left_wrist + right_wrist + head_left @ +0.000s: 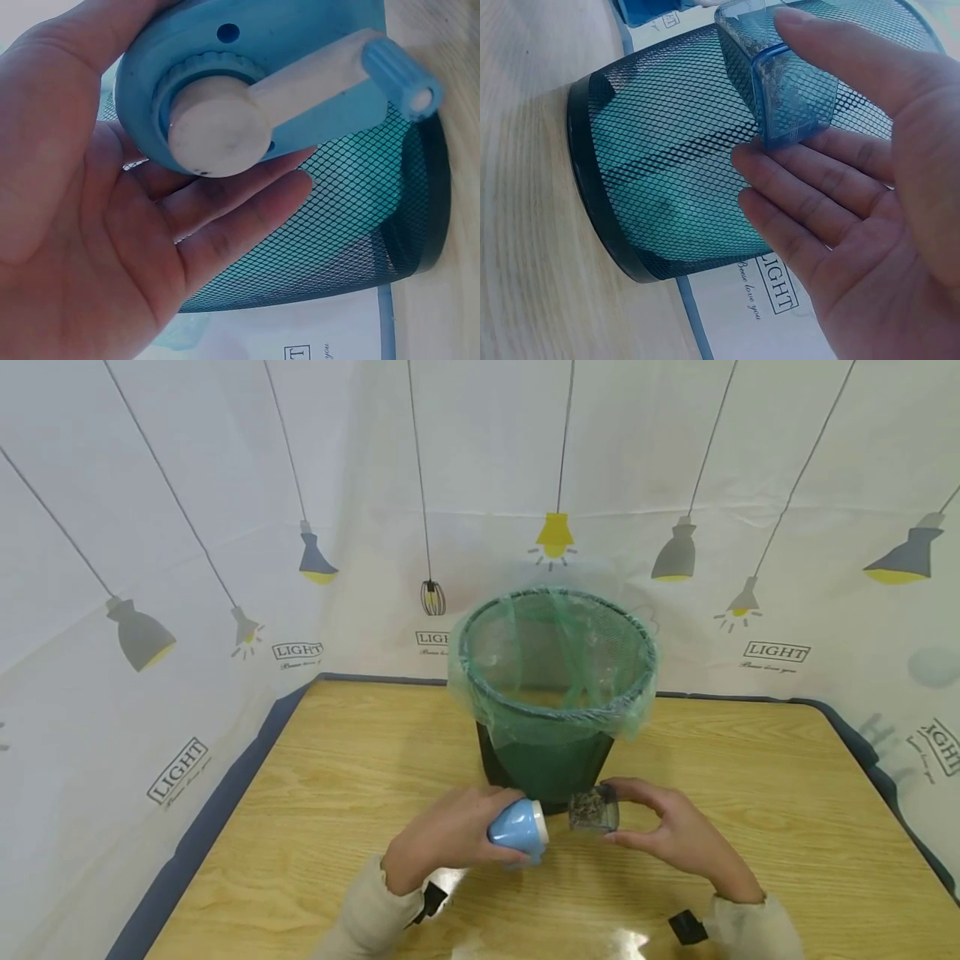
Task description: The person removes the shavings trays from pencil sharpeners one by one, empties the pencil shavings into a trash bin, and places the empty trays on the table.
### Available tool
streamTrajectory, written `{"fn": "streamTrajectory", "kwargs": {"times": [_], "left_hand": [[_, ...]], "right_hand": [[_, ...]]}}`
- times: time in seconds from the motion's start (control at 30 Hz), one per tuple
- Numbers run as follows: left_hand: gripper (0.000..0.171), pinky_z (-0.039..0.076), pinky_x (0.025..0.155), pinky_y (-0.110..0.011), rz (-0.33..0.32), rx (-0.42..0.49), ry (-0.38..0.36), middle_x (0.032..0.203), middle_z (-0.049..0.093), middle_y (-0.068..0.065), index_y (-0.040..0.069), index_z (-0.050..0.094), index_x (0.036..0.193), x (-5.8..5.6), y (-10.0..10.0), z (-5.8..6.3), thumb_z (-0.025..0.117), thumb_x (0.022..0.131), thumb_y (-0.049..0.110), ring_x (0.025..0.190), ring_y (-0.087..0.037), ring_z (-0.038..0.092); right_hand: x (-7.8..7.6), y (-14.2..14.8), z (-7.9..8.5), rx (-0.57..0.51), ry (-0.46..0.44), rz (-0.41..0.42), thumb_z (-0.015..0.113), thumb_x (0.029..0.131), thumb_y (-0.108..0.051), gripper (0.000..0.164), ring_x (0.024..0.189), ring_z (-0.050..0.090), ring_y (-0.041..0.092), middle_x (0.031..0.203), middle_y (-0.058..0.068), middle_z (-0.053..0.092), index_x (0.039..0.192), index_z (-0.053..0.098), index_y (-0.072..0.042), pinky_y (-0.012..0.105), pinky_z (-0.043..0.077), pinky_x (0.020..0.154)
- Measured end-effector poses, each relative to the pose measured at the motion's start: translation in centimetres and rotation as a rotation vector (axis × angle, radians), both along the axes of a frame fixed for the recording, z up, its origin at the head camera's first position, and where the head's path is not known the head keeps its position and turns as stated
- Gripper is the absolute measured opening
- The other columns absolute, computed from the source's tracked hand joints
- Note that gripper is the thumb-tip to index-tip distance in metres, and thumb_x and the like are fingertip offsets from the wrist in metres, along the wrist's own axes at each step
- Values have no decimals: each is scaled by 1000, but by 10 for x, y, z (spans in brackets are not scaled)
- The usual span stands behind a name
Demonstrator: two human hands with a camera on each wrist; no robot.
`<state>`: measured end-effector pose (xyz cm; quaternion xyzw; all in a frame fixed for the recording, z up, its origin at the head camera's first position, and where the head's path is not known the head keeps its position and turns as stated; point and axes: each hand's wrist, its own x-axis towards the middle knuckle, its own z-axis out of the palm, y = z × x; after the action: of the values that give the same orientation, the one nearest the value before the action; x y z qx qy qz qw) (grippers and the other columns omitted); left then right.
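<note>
The left hand [457, 828] grips a blue sharpener [516, 828] between thumb and fingers, while the right hand [671, 833] pinches a clear drawer [591, 811] holding dark shavings [587, 807]; the two pieces are apart, held near each other before the bin's foot. In the head view the sharpener shows a pale end, but its crank [311, 84] is plain only from the left wrist, where the body is cut off by the top edge. The right wrist view shows the drawer's bluish rim, its far end cropped, and a blue patch [649, 10] too cut off to name. Cream sleeves [378, 902] and black straps [687, 927] run toward the lower edge. Just beyond the hands, a dark mesh bin [671, 161] stands on the wooden table [315, 793], its green liner [467, 681] folded over the rim; the front wall hides the bin's floor. Behind hangs white sheeting [375, 485] printed with lamps, partly blocked by the bin.
</note>
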<state>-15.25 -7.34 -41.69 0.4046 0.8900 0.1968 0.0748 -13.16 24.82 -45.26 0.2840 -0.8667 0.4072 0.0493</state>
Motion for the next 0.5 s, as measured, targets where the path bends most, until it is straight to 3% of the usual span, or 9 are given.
{"fn": "streamTrajectory", "kwargs": {"times": [0.27, 0.5], "left_hand": [[66, 53, 70, -20, -3, -12, -34, 110, 68, 1, 14, 58, 133, 0, 1, -6, 75, 83, 53, 86, -6, 63], [67, 53, 71, -19, -3, -10, -44, 111, 68, 1, 15, 58, 134, 0, 2, -10, 75, 83, 55, 87, -5, 63]], "right_hand": [[1, 5, 4, 5, -33, -24, 80, 84, -21, 58, 114, 65, 24, 133, 9, 63, 137, 57, -10, 34, 55, 92], [0, 9, 2, 4, -6, -40, 81, 83, -19, 59, 115, 63, 14, 132, 6, 64, 137, 58, -13, 37, 55, 92]]}}
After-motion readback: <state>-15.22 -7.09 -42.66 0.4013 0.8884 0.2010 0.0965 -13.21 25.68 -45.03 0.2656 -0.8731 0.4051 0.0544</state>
